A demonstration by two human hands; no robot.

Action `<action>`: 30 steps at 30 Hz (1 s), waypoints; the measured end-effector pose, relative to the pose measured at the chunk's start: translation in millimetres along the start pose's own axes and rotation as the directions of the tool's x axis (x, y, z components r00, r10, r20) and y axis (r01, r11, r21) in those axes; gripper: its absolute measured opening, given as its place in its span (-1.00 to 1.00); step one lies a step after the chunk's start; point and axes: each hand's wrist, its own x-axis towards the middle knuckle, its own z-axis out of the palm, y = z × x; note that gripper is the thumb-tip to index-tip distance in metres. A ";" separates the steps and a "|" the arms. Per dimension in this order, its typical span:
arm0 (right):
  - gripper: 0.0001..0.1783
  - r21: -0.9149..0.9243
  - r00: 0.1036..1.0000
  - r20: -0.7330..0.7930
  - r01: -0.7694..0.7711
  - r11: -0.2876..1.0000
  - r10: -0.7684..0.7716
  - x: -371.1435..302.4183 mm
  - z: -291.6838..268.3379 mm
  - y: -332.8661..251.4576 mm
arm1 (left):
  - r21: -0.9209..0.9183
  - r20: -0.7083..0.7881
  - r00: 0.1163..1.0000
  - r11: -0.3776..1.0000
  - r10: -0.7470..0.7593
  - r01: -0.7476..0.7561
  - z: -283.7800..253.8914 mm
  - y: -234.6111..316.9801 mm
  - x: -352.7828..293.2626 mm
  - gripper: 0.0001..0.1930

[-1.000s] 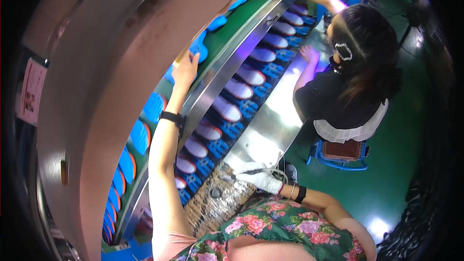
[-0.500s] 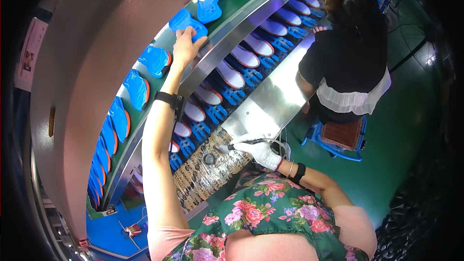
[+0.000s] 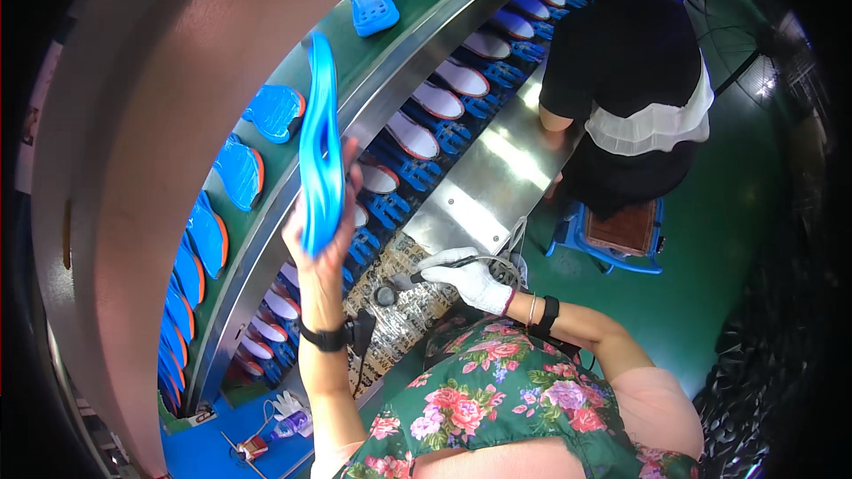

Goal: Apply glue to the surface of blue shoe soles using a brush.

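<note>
My bare left hand point(image 3: 333, 239) grips a shiny blue shoe last point(image 3: 321, 160), raised in front of the green conveyor belt and turned edge-on. Its fingers wrap round the lower end. In a white glove, my right hand point(image 3: 475, 284) is closed round a black-handled brush point(image 3: 448, 264) that has a thin tube at its back end. The bristles point toward a small dark round pot point(image 3: 385, 295) on the film-covered worktop point(image 3: 399, 324). Several more blue lasts with orange edges, such as one nearby point(image 3: 240, 173), lie along the belt point(image 3: 288, 160).
Below the conveyor's metal rim point(image 3: 390, 80) runs a lower row of white soles point(image 3: 413, 137) on blue holders. A co-worker in black point(image 3: 612, 80) sits at the right on a blue stool point(image 3: 612, 235). A bare metal shelf point(image 3: 466, 204) lies between us.
My left hand has lifted the blue last off the belt and brought it nearer, turning it edge-on. My right hand with the brush has hardly moved. The co-worker has shifted slightly left.
</note>
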 end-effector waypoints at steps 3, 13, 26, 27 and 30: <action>-0.74 0.213 0.988 -0.053 -0.130 0.968 0.144 1.5 7.9 -6.5 | 0.002 0.115 0.993 1.000 -0.023 0.023 -28.1 -14.5 -52.0 -0.17; -0.77 0.507 0.993 0.004 -0.100 0.856 0.114 13.4 24.3 -32.9 | 0.269 -0.370 0.905 0.957 0.209 -0.111 -61.3 4.3 -191.4 -0.47; -0.71 -0.075 0.928 0.234 0.314 0.947 -0.289 -3.2 88.9 -83.4 | -0.518 -0.213 0.973 0.854 -0.085 -0.039 -101.7 -89.1 -183.7 0.06; -0.73 -0.099 0.919 0.243 0.341 0.935 -0.309 -3.8 85.5 -85.0 | -0.109 -0.530 0.847 0.994 -0.035 -0.027 -80.4 -89.2 -173.0 0.02; -0.73 -0.313 0.808 0.245 0.589 0.745 -0.536 6.0 82.9 -90.4 | -0.051 -0.499 0.864 0.994 0.060 -0.098 -65.4 -92.5 -160.9 -0.08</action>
